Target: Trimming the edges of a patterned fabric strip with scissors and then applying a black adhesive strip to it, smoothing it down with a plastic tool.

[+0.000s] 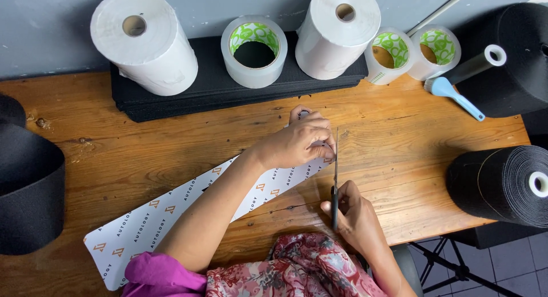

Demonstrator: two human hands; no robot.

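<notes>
1. Flowery red cloth (308, 271) lies at the near edge, over the person's lap, with a pink sleeve (162, 274) beside it on the left.
2. The right hand (354, 214) is closed around the handles of thin scissors (335, 177). The blades point away from the person, toward the far side of the table.
3. The left hand (302, 140) is curled, and its fingers press down on the right end of a long white strip (171, 208) with small orange and dark marks printed on it.
4. The scissors sit right at that end of the strip, just beside the left fingers.
5. The strip lies flat and slanted on the wooden table (399, 143). It runs from the near left corner up to the middle.
6. On the far side, a flat stack of black sheets (211, 89) rests against the grey wall.
7. Two big white paper rolls (145, 40) and a clear tape roll (254, 51) with a green and white middle stand on the stack.
8. Two more tape rolls (414, 54) like it stand to the right.
9. A blue handled tool (456, 97) lies near them.
10. Fat black rolls (502, 183) sit at the right edge, and another black roll (28, 177) is at the left edge.
</notes>
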